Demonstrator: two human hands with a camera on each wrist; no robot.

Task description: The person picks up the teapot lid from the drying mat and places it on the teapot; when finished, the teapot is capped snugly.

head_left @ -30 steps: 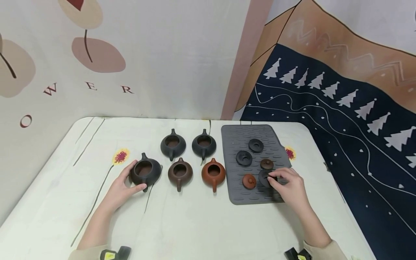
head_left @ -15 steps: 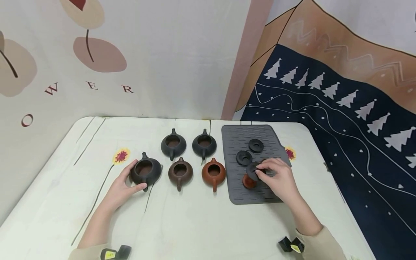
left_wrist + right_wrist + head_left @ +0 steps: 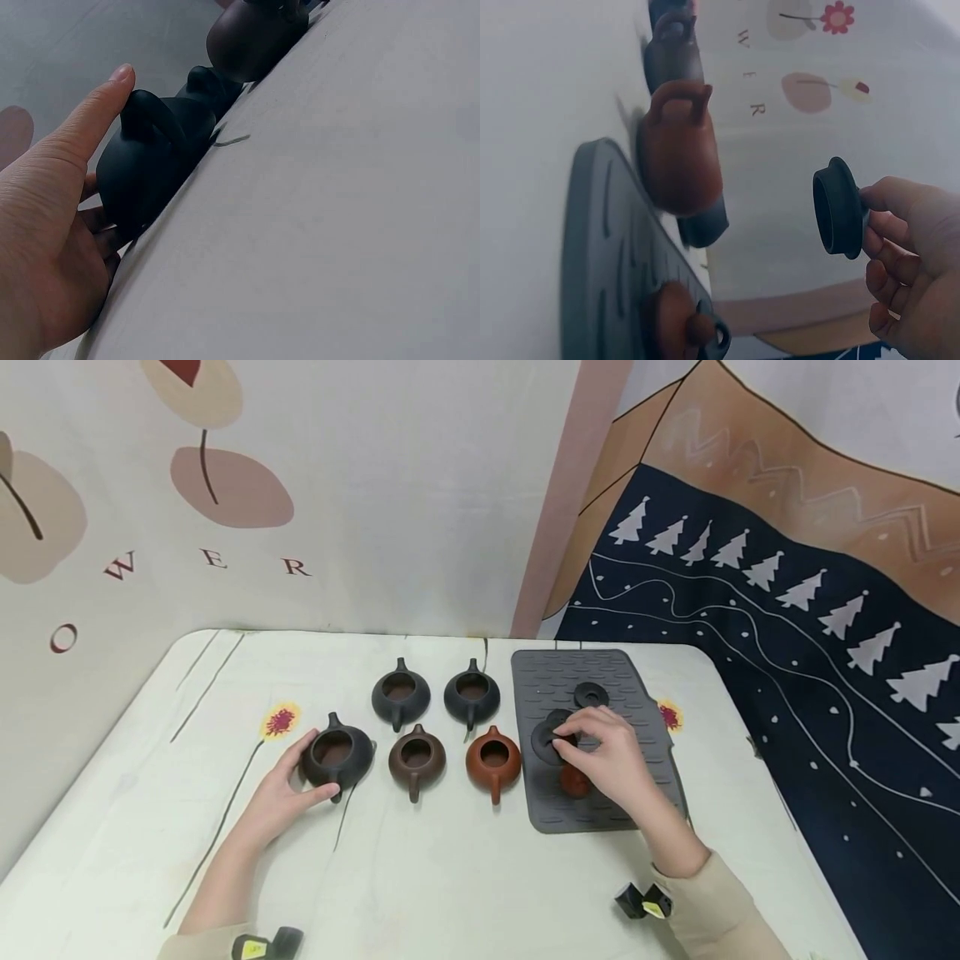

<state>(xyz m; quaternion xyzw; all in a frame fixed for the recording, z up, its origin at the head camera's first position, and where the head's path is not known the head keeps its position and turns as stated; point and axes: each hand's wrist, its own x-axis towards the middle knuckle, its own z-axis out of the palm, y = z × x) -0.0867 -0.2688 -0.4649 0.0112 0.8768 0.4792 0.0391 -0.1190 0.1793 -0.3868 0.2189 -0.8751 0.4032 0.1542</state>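
Observation:
My left hand (image 3: 281,802) rests round a black teapot (image 3: 347,770) standing lidless on the left of the table. In the left wrist view the thumb (image 3: 97,112) lies by its handle and the fingers reach behind its body. Above the grey mat (image 3: 543,810), my right hand (image 3: 615,760) pinches a black teapot lid (image 3: 841,214) by its knob. The right wrist view shows this lid tipped on its side, apart from the mat. An orange lid (image 3: 575,782) lies on the mat below the hand. The brown lid is hidden in the head view.
Two black teapots (image 3: 401,695) stand at the back without lids. In front of them are a brown teapot (image 3: 405,767) and an orange teapot (image 3: 492,768), also uncovered. Another black lid (image 3: 592,695) lies on the mat, and one more is mostly covered by the held lid.
My right hand has lifted the black lid off the mat and carried it left, over the other lids. The left hand has stayed at its teapot.

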